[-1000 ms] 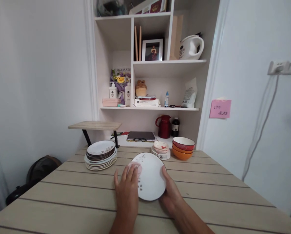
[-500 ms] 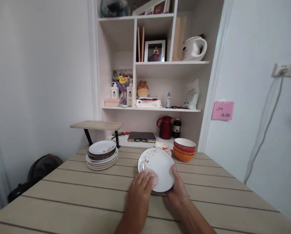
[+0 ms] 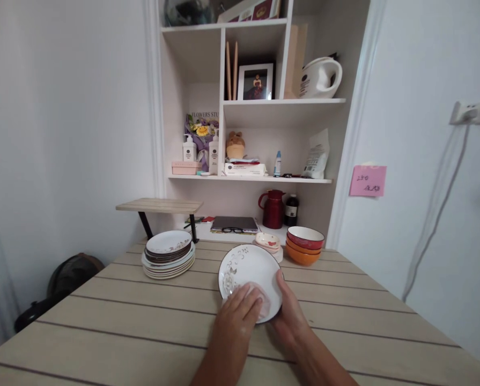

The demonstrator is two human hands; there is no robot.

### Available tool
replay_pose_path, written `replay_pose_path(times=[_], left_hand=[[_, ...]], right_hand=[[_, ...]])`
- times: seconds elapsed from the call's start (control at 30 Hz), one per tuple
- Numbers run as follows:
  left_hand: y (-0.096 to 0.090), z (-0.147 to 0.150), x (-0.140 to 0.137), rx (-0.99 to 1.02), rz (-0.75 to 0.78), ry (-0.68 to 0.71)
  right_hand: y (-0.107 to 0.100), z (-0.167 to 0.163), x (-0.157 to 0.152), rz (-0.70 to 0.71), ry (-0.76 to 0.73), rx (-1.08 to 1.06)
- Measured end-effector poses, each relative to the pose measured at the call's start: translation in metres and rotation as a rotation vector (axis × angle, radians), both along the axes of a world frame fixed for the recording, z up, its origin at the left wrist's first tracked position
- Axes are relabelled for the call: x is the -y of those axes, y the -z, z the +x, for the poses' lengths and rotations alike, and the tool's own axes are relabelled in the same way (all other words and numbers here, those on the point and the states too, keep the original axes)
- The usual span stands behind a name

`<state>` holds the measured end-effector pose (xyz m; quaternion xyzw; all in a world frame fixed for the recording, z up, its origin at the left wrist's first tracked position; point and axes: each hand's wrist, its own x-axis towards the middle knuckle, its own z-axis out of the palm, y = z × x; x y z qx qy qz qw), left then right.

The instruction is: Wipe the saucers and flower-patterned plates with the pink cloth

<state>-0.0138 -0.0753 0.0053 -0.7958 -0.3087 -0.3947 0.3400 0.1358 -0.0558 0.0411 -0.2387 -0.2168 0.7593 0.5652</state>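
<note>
A white plate [image 3: 248, 262] with a dark rim and a floral print is tilted toward me above the table. My right hand [image 3: 290, 313] grips its right edge, thumb on top and fingers underneath. Pressed on the plate's lower part is a pale pink cloth [image 3: 264, 300], held under the fingers of my left hand [image 3: 240, 316]. Part of the cloth is hidden by that hand.
Left on the wooden table [image 3: 143, 311] is a stack of plates [image 3: 168, 257] near a small raised stand [image 3: 159, 205]. Small dishes [image 3: 268, 242] and stacked bowls [image 3: 304, 246] stand behind the plate. Shelves beyond hold a red jug [image 3: 272, 210] and a laptop [image 3: 235, 224].
The plate has shifted slightly left and its tilt has changed. My left hand and the cloth have slid a little right across its surface.
</note>
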Motion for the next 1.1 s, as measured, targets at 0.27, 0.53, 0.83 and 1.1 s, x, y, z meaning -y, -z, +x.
replay_pose_path(times=[0.27, 0.53, 0.83, 1.1], left_hand=[[0.0, -0.003, -0.005, -0.045, -0.014, 0.049], [-0.015, 0.001, -0.002, 0.03, -0.203, -0.093], [-0.013, 0.002, -0.017, 0.251, -0.229, -0.29], [-0.015, -0.012, -0.011, 0.3, -0.277, -0.577]], right_hand=[[0.006, -0.01, 0.006, 0.024, -0.187, 0.016], [0.01, -0.016, 0.008, 0.025, -0.224, 0.053], [0.017, -0.025, 0.007, 0.055, -0.203, 0.102], [0.011, -0.023, 0.01, -0.016, -0.156, 0.133]])
